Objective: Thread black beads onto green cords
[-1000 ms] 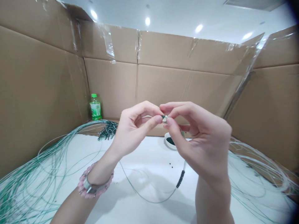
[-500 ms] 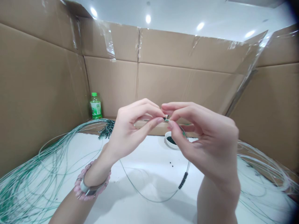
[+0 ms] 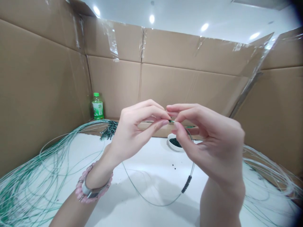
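Note:
My left hand (image 3: 139, 129) pinches a small dark bead (image 3: 169, 121) between thumb and forefinger. Opposite it, my right hand (image 3: 205, 138) pinches the tip of a thin green cord (image 3: 174, 121), which meets the bead. The cord hangs in a loop (image 3: 153, 205) below both hands. A short row of black beads (image 3: 187, 184) is strung on the loop's right side. Behind the right hand stands a white bowl (image 3: 170, 145) of dark beads, partly hidden by the fingers.
Bundles of green and white cord (image 3: 54, 157) with dark beaded ends (image 3: 109, 130) lie at left; pale cords (image 3: 270, 170) lie at right. Two loose beads (image 3: 174, 167) rest on the white table (image 3: 142, 176). A green bottle (image 3: 98, 107) stands by the cardboard walls (image 3: 170, 85).
Both hands have shifted very slightly right with the cord. The bead at the left fingertips shows a little more clearly. Both pinches are kept.

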The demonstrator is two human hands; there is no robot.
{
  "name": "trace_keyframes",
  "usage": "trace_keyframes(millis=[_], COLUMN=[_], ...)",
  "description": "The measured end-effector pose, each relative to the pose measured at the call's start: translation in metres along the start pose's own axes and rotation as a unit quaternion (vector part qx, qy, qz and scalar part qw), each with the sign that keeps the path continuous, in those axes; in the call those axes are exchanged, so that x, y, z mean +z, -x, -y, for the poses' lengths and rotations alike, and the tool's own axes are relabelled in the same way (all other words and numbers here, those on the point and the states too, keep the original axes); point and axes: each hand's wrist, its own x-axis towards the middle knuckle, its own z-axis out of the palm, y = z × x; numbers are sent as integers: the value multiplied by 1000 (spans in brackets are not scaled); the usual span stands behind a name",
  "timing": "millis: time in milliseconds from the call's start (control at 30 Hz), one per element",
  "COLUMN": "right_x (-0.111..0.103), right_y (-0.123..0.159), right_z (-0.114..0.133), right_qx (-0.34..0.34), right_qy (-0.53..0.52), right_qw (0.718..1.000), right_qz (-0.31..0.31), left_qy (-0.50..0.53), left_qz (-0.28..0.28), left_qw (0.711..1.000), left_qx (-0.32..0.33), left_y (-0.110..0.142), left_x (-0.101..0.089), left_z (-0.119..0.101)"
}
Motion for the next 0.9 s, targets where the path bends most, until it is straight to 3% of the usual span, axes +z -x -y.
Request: trace_keyframes(millis=[300, 467, 900], right_x=[-1, -2, 0], right_y=[1, 1, 0], right_z=[-1, -1, 1], right_qx=[-2, -6, -5], right_qy=[13, 17, -2], right_qw=[1000, 1000, 1000], right_qz=[11, 18, -15], left_qy=[-48, -16, 60], left_qz=[10, 10, -52], left_qw=[998, 1000, 997], left_qx=[28, 19, -4], left_y=[0, 0, 2], left_x=[-2, -1, 11], left_z=[0, 1, 2])
